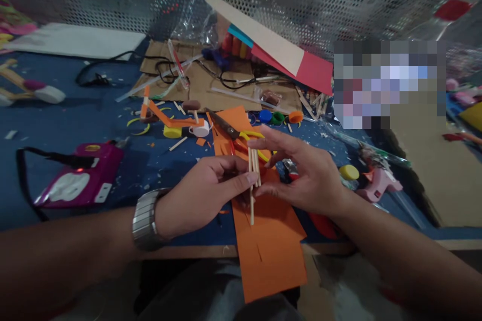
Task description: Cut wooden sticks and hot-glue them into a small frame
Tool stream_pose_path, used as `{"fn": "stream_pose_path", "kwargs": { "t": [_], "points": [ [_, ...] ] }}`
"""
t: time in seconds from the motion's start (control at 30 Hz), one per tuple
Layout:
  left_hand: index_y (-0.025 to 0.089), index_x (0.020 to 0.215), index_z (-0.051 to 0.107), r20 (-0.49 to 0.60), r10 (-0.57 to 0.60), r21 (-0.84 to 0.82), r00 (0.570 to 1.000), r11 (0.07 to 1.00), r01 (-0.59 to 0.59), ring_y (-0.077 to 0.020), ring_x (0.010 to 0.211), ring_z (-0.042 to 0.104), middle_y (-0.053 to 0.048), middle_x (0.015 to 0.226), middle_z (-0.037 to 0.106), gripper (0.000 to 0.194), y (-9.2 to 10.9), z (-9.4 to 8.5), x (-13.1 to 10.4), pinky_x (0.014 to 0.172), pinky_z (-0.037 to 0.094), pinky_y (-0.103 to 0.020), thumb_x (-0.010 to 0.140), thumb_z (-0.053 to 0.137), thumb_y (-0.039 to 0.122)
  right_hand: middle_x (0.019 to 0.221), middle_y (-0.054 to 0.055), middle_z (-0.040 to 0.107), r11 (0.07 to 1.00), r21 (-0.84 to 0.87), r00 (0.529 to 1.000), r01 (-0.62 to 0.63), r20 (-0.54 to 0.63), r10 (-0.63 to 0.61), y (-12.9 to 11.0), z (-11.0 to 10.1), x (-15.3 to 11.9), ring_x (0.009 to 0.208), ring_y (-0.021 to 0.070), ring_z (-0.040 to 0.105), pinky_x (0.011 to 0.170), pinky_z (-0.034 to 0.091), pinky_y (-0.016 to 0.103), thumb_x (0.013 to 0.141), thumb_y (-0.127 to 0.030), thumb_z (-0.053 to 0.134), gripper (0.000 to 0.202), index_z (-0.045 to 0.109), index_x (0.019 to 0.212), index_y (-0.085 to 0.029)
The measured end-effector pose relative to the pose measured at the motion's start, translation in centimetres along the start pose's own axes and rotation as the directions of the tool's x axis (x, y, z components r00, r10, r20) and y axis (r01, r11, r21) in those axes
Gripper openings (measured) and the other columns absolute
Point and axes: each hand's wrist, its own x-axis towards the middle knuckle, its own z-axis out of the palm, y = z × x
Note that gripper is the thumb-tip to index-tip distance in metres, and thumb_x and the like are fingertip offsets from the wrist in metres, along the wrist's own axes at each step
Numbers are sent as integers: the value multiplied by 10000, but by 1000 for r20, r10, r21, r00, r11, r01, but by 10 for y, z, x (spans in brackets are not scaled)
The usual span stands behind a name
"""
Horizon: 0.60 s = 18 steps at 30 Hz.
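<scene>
Wooden sticks [254, 163]: a small bundle between the two hands, above orange paper [273, 256]; one stick reaches lower than the others.
Left hand [203, 190]: closed in a pinch, thumb laid across the sticks, fingers curled behind them.
Right hand [311, 173]: thumb and forefinger parted in a wide curve, the forefinger at the upper ends of the sticks, the thumb beside their lower ends; whether they press, I cannot tell.
Scissors [234, 133]: dark blades, yellow handles, lying on the orange paper just beyond the hands.
Stick model [171, 121]: orange-covered arms with yellow and white round parts, on the blue tabletop [145, 160] beyond the left hand.
Bottle caps [277, 118]: blue, green and orange, in a row beyond the scissors.
Pink glue gun [379, 184]: right of the right hand.
Purple box [81, 175]: far left, red light lit, black cable attached.
</scene>
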Motion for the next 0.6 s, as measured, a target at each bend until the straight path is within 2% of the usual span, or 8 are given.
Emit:
{"fn": "stream_pose_path", "kwargs": {
  "t": [0.17,0.33,0.5,0.6],
  "points": [
    [186,874,750,4,23,22,1000,999,-23,-141,677,680,-25,787,757,348,-1,0,0,647,560,-259,968,831,511,1469,85,839,998,-56,1000,10,-5,-10,-6,-2,3,1337,344,819,1130,704,548,907,-426,983,1035,426,1780,-424],
    [185,871,748,1,38,2,999,999,-38,-115,634,625,0,752,719,328,0,1,1,585,506,-226,972,840,483,1499,95,824,999,-42,1000,21,-10,-21,-6,-2,2,1334,336,819,1134,697,528,900,-367,1001,1021,459,1764,-418],
    [193,834,732,-13,35,-1,999,999,-35,-104,614,576,27,729,682,355,5,2,0,544,477,-215,871,950,471,1505,110,816,1000,-27,1000,-9,-14,9,-5,0,0,1338,350,807,1093,704,537,893,-319,1007,1027,466,1762,-404],
    [199,833,730,-21,33,23,999,999,-33,-106,611,565,31,721,676,374,6,2,0,556,482,-223,863,954,498,1474,103,826,1000,-18,999,-3,-33,2,-4,1,-1,1318,359,807,1085,706,563,889,-321,1008,1031,464,1760,-416]
  ]
}}
